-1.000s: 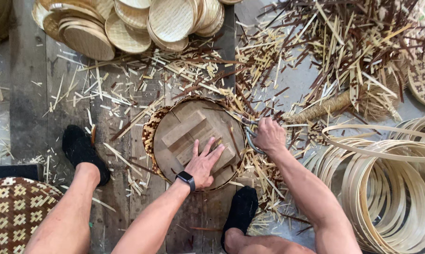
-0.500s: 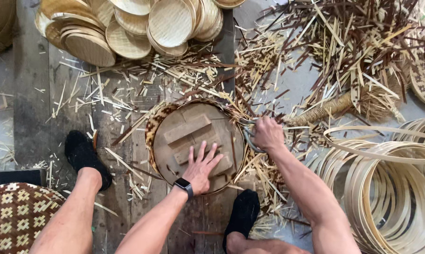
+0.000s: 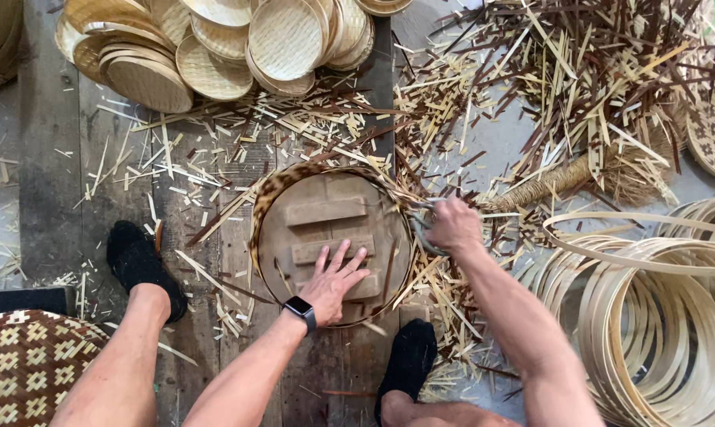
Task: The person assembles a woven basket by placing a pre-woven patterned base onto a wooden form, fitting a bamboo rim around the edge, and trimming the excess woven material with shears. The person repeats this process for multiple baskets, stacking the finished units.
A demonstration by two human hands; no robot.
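Between my feet on the plank floor (image 3: 73,158), woven tray under round wooden form (image 3: 330,237). Left hand (image 3: 338,277) flat, fingers spread, pinning form. Right hand (image 3: 452,225) clenched on shears (image 3: 422,229) at rim. Risk: form slips if left pressure eases, and blades bite into weave instead of stray strip ends.

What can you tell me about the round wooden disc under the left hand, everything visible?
The round wooden disc lies flat on the plank floor between the person's feet. It looks like worn brown wood, with two raised rectangular wooden bars across its top face. A mottled brown-and-tan woven rim rings its edge, showing most at the left. The left hand presses flat on its lower middle, fingers spread. The right hand works at its right edge, gripping a metal tool there. Cut bamboo slivers lie around it.
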